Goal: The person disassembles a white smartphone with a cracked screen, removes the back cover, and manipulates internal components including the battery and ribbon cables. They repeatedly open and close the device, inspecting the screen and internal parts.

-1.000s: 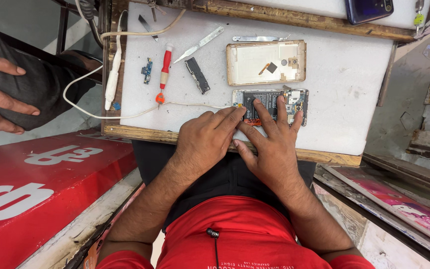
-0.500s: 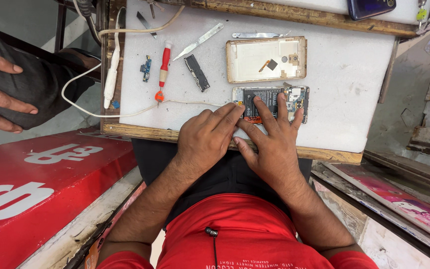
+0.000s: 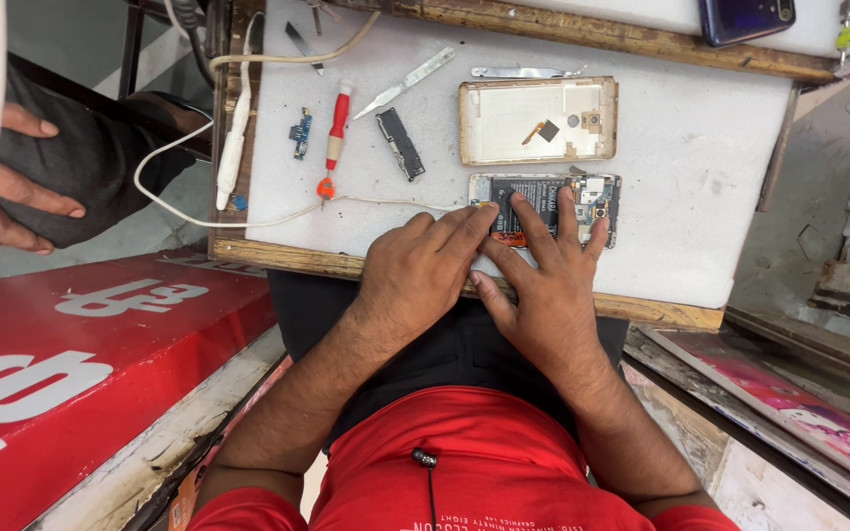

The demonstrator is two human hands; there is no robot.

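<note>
Opened phone (image 3: 553, 202) flat on table (image 3: 681, 167), below detached back cover (image 3: 538, 120) | left hand (image 3: 420, 280) fingertips pressing its near edge, right hand (image 3: 543, 285) splayed on battery, neither closed round anything | risk: uneven pressure could likely bend board or skid phone.

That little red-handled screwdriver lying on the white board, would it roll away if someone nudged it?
Probably: the red-handled screwdriver has a round, slim handle and lies loose on the flat white board. It looks light and stiff. The white cable beside its tip might stop it.
</note>
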